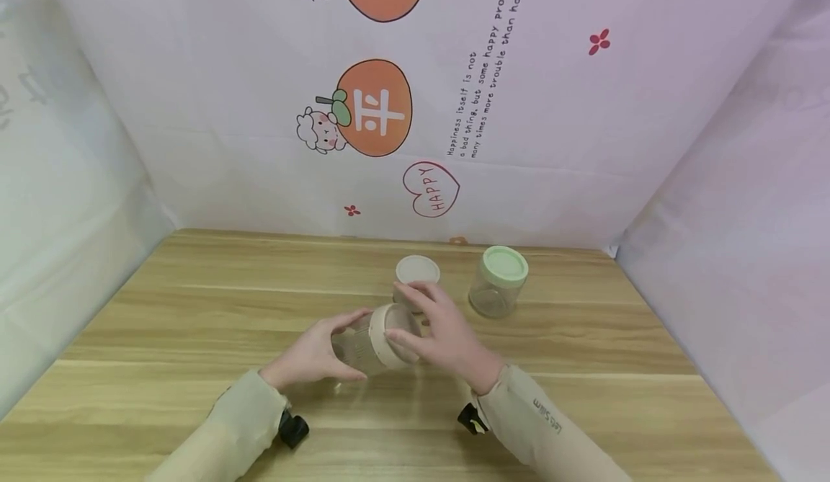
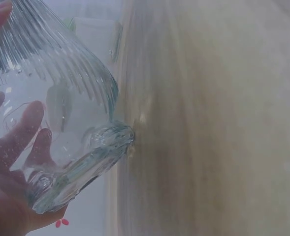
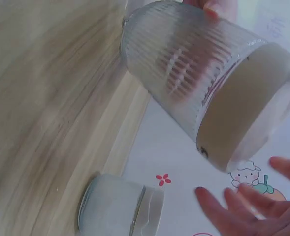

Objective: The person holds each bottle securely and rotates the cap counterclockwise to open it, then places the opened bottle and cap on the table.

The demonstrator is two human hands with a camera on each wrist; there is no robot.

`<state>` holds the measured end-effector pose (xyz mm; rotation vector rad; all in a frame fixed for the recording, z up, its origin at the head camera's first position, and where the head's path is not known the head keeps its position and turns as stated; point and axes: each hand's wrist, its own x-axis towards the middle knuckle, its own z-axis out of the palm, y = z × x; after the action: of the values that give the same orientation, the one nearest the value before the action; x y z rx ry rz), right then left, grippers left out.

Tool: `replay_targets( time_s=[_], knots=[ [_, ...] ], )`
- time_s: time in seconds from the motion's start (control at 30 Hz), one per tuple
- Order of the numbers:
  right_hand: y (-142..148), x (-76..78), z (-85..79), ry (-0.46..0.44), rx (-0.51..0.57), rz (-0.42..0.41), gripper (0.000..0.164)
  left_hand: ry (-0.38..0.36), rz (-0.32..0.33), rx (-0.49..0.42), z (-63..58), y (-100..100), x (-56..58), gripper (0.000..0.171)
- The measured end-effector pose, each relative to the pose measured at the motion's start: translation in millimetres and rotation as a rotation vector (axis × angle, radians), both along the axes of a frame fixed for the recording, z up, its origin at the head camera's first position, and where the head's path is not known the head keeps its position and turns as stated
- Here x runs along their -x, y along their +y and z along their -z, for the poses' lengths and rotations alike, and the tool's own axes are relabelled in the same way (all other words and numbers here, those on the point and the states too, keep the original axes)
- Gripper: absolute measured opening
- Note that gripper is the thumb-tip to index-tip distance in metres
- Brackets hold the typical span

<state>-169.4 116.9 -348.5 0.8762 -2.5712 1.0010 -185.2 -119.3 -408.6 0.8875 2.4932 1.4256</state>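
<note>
Gripping the ribbed glass jar (image 1: 363, 349) in the left hand (image 1: 318, 352), with fingers and thumb curled round the base end. Slanting on its side between both hands, with its long axis running from the left palm across toward the right hand (image 1: 447, 331). Pointing the cream lid (image 1: 380, 344) away from the left palm, nearer to the right hand. Holding the right fingers spread loosely beside the lid, apart from it, but leaving any thumb contact impossible to tell. Having a white-lidded jar (image 1: 417, 270) just beyond the right fingertips, and a green-lidded jar (image 1: 498, 282) beyond that hand, toward its right.
</note>
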Motion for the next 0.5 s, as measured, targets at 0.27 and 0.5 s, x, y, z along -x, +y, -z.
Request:
replay_targets(
  time_s=[0.27,0.5],
  knots=[
    [-8,-6.1,1.7,-0.1,-0.127,0.137,0.076,0.009,-0.003,0.023,0.6,0,-1.5,0.096],
    [-12,-7.9,3.0,-0.101,-0.149,0.129,0.071,0.006,-0.003,0.03,-0.6,0,-2.6,0.096]
  ],
)
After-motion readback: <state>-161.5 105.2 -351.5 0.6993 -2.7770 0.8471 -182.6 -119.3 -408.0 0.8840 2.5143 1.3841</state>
